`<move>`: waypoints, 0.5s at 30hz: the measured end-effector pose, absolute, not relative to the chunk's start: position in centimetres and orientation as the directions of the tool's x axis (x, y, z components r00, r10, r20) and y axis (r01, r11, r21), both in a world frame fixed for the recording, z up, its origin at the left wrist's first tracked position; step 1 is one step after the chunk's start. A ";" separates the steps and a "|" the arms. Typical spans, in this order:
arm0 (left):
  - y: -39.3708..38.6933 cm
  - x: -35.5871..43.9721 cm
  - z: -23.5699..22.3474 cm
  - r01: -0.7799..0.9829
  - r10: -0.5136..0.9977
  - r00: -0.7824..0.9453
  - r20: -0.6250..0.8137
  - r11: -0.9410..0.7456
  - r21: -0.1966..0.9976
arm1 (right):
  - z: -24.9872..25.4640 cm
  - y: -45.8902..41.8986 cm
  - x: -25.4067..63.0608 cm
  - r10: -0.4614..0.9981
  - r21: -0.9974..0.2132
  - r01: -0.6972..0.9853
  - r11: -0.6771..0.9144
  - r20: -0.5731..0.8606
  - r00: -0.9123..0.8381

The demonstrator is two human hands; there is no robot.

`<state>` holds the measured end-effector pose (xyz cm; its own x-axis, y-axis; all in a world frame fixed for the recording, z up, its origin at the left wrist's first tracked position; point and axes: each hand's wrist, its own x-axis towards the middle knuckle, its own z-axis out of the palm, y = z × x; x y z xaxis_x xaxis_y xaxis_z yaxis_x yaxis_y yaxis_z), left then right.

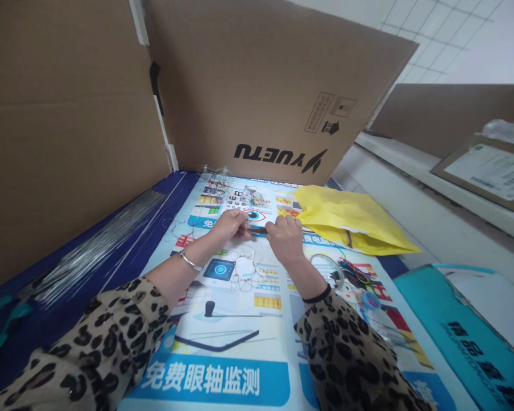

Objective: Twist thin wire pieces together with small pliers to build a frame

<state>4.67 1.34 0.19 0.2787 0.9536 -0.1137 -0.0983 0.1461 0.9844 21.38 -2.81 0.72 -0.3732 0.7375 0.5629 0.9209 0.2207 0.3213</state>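
Note:
My left hand (233, 224) is closed in a pinch near the middle of the printed sheet, and whatever sits in its fingertips is too small to make out. My right hand (285, 237) is wrapped around a dark slim object (257, 230) that spans the gap between both hands; its kind is hard to tell. Just below the hands lies a loop of thin twisted wire (245, 273). Beyond them is a tangle of fine wire (252, 197) on the sheet, with another wire tangle (214, 176) by the cardboard.
A bundle of straight silvery wires (103, 245) and teal-handled pliers (15, 311) lie at left. At right are a yellow bag (355, 214), coloured cords (354, 273) and a teal box (462, 337). Cardboard panels (257, 85) stand behind the printed sheet (223, 342).

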 end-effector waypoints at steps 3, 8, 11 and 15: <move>1.3 4.7 0.2 -0.102 0.955 0.272 -0.115 0.148 0.984 | 0.7 -2.8 21.3 0.751 0.329 0.920 0.211 0.548 -0.368; 1.2 4.8 0.4 -0.099 0.963 0.252 -0.095 0.123 0.987 | 0.6 -2.8 21.1 0.787 0.330 0.924 0.194 0.511 -0.347; 1.1 4.7 0.4 -0.090 0.968 0.245 -0.056 0.080 0.993 | 0.7 -3.0 20.9 0.813 0.322 0.927 0.191 0.478 -0.333; 1.2 4.7 0.5 -0.063 0.971 0.237 -0.032 0.048 0.997 | 0.7 -3.4 20.6 0.851 0.308 0.934 0.181 0.427 -0.306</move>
<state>4.72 1.17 0.53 0.2370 0.9710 -0.0318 -0.0627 0.0479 0.9969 20.60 -3.37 0.68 -0.3060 0.8507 0.4274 0.9340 0.1814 0.3078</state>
